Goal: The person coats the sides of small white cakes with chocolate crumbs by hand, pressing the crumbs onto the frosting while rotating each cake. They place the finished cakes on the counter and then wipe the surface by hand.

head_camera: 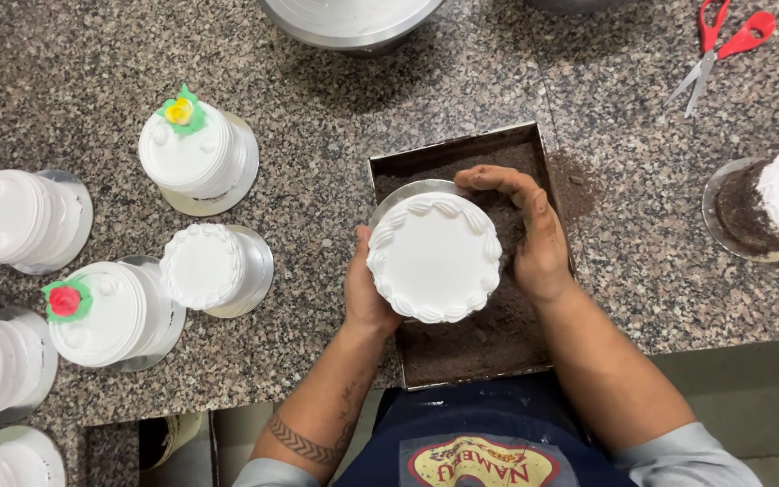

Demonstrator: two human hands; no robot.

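Two hands on one small round white-frosted cake with a piped shell border [435,257]. I see it held over a square dark metal tray of brown chocolate crumbs [462,347], which sits at the near edge of the speckled granite counter [335,171]. Cake sits on a round silver board [388,200], only its upper-left rim showing.

Left hand [367,293] cups the cake's left side, thumb up along the wall, grip closed on it. Right hand [534,234] wraps the right side, fingers [493,178] curled over the far edge, palm flat to the wall, dusted with crumbs.

Loose crumbs spill on the counter just right of the tray. Left of the tray: a plain white cake on a silver board [205,266], nearest. Beyond it, a white cake topped with a yellow flower [193,149] and a white cake topped with a red flower [101,311]. More white cakes run along the left edge, partly cut off.

Far right: a crumb-coated cake with a white top [773,203]. Red-handled scissors [723,50] lie top right. Rim of a steel bowl [349,22] at top centre.
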